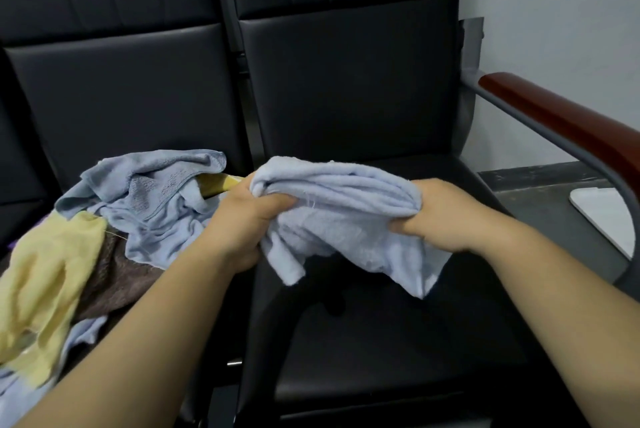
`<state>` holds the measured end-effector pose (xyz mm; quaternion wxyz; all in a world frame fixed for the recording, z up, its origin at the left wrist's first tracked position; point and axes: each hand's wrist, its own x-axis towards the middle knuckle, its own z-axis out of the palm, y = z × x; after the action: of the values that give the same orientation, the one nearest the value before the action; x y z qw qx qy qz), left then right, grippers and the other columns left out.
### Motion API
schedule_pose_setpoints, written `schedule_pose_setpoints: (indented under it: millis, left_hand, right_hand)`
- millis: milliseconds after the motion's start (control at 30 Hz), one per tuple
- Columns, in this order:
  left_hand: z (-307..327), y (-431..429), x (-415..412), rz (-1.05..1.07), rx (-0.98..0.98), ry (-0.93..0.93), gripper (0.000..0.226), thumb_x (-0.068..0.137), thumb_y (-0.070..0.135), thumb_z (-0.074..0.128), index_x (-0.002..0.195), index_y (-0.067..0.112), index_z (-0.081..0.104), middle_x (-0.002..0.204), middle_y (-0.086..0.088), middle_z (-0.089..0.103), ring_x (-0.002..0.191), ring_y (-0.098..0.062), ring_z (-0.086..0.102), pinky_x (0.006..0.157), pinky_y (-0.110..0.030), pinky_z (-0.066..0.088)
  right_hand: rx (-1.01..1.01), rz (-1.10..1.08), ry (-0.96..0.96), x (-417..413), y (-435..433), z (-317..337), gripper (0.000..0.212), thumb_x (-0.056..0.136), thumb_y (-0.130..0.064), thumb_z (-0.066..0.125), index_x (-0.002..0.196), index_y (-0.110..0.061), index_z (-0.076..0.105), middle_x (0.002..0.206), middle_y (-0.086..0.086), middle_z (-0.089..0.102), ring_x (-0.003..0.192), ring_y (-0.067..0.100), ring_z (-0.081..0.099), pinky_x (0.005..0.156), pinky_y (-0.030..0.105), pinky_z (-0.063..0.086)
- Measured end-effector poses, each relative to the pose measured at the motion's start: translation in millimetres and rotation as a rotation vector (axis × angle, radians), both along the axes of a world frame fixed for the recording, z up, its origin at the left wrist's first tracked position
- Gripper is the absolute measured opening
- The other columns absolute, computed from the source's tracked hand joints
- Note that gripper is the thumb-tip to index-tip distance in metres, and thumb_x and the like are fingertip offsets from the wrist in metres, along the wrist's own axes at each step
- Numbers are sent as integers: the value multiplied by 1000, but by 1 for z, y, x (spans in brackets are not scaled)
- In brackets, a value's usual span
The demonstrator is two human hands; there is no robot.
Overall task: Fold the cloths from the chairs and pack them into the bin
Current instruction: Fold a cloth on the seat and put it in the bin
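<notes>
A light blue cloth hangs bunched in the air over the seat of the right black chair. My left hand grips its left end and my right hand grips its right end. The cloth's lower edges droop between and below my hands. On the left chair lies a heap of cloths: a grey-blue towel, a pale blue cloth, a yellow cloth and a brown cloth. No bin is in view.
The right chair has a reddish-brown wooden armrest on a grey metal frame at the right. Beyond it are a white wall, grey floor and the corner of a white object.
</notes>
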<state>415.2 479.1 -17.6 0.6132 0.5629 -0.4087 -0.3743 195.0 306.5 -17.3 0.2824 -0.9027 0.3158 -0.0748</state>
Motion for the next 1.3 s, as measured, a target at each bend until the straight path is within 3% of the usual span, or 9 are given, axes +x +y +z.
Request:
schedule_pose_setpoints:
  millis: [100,233,400,567,733,833,1000,1167,1300]
  left_hand:
    - [14,6,-5,-134,49,-3,40,84,0,72,123,5,65,118,-23,70,111,-36,68,93,-44,57]
    - [45,3,2,-51,412,-821,22,73,9,85,88,21,74,84,0,76,80,-9,71,72,-27,57]
    - [87,-37,19,128,663,-1362,11,90,15,64,81,15,58,75,-1,58,80,-23,57,70,-31,41]
    - [118,-62,40,346,641,-1346,14,95,15,60,107,9,66,96,-8,69,84,-26,63,72,-35,47]
    - [130,-57,44,577,437,-1539,14,90,15,59,101,17,51,83,1,54,71,-27,54,62,-37,41]
    - [119,-46,36,484,461,-1553,13,90,17,57,99,20,49,84,3,52,74,-25,53,64,-36,41]
    - [44,-20,37,98,460,-1256,28,80,32,78,101,28,61,92,10,65,89,-15,65,78,-29,51]
    - [-47,-7,39,-176,620,-992,46,76,44,84,94,13,57,86,2,59,78,-12,54,71,-31,45]
    - [-61,-7,42,-146,634,-890,41,80,51,80,77,21,53,76,9,52,72,-8,49,66,-28,40]
  right_hand:
    - [-71,-16,-80,1,1,15,17,96,-32,64,108,-27,74,95,-2,76,88,21,70,86,47,58]
    - [-116,121,8,3,-9,42,11,93,-29,70,103,-25,73,91,0,73,85,19,68,81,43,58]
    - [-320,123,64,31,-35,69,7,91,-29,69,97,-26,69,84,-1,70,79,21,67,75,42,59]
    - [-424,-111,73,62,-58,102,13,99,-24,61,95,-14,66,94,4,65,80,22,62,65,32,48]
    - [-593,-158,-173,56,-59,110,14,96,-10,60,86,-15,51,95,4,49,77,26,56,64,36,43]
    - [-556,-109,-159,45,-54,98,8,96,-18,64,103,-14,62,98,-1,50,85,26,58,70,35,43]
    - [-130,81,44,13,-37,24,24,92,-35,73,116,-36,70,104,-9,71,90,13,68,84,35,58]
    - [135,94,396,-10,-30,-49,26,70,-33,85,89,-21,72,80,2,76,66,13,67,64,30,54]
    - [233,27,301,-15,-39,-40,40,66,-48,89,92,-24,72,87,1,76,69,9,66,69,32,53]
